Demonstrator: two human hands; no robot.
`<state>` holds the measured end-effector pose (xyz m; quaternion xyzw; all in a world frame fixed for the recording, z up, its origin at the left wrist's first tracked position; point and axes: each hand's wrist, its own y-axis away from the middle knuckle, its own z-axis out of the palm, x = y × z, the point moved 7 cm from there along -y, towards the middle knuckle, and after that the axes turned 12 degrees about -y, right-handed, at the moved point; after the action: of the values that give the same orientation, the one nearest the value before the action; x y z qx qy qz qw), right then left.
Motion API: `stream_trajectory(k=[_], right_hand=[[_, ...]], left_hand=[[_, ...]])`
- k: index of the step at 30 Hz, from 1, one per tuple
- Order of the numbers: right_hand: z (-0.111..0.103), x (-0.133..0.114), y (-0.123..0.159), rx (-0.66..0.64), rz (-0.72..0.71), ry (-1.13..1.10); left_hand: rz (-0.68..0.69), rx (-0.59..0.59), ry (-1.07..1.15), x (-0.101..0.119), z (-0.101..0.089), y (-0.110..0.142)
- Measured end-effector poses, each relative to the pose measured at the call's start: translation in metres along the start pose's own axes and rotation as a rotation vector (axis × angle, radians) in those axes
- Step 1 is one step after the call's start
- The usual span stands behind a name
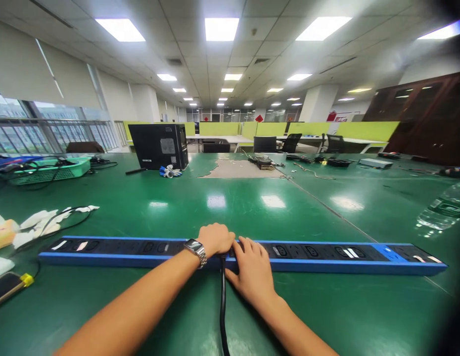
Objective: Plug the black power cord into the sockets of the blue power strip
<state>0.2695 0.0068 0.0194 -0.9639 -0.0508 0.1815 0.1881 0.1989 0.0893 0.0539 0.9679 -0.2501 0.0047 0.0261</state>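
Observation:
A long blue power strip (156, 259) with black socket panels lies crosswise on the green table. My left hand (216, 238), with a watch on its wrist, is closed at the strip's middle, over the end of a black power cord (223, 306). The cord's plug is hidden under the fingers. Right beside it, my right hand (254, 264) grips the strip, fingers across the top and thumb at the near side. From my left hand the cord runs down toward the lower edge of the view.
Crumpled white tissues (40, 225) and a dark cable are at left, near a phone (7, 289). A water bottle (445, 206) lies at right. Farther back are a green basket (52, 172), a black computer case (158, 146), gloves (170, 171) and electronic parts (265, 163).

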Motion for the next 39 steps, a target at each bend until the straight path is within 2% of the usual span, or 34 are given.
stream_trajectory(k=[3, 12, 18, 22, 27, 29, 31, 34, 36, 39], right_hand=[[-0.001, 0.001, -0.002, 0.011, 0.003, -0.013], [-0.008, -0.003, -0.007, -0.021, 0.037, -0.14], [-0.006, -0.013, -0.013, 0.04, -0.028, -0.256], [-0.004, -0.017, -0.02, 0.069, -0.036, -0.3], [0.0, -0.013, -0.02, 0.077, -0.001, -0.356], [-0.003, -0.011, -0.022, 0.111, 0.024, -0.482], [-0.009, -0.006, -0.027, 0.174, 0.099, -0.697], [-0.024, 0.013, -0.036, 0.343, 0.289, -0.971], [-0.036, 0.028, -0.039, 0.418, 0.336, -1.036], [-0.049, 0.054, -0.032, 0.375, 0.283, -0.97]], left_hand=[[-0.043, 0.01, -0.051, -0.003, 0.001, 0.005], [-0.006, 0.11, -0.082, 0.004, 0.005, 0.02], [-0.146, 0.201, -0.079, -0.022, 0.004, 0.027], [-0.185, 0.241, -0.146, -0.04, 0.01, 0.039], [-0.182, 0.217, -0.194, -0.046, 0.021, 0.04], [-0.181, 0.213, -0.203, -0.045, 0.022, 0.038], [-0.179, 0.212, -0.21, -0.044, 0.022, 0.037], [-0.18, 0.213, -0.215, -0.044, 0.022, 0.037], [-0.186, 0.212, -0.217, -0.045, 0.022, 0.037], [-0.2, 0.214, -0.217, -0.045, 0.022, 0.037]])
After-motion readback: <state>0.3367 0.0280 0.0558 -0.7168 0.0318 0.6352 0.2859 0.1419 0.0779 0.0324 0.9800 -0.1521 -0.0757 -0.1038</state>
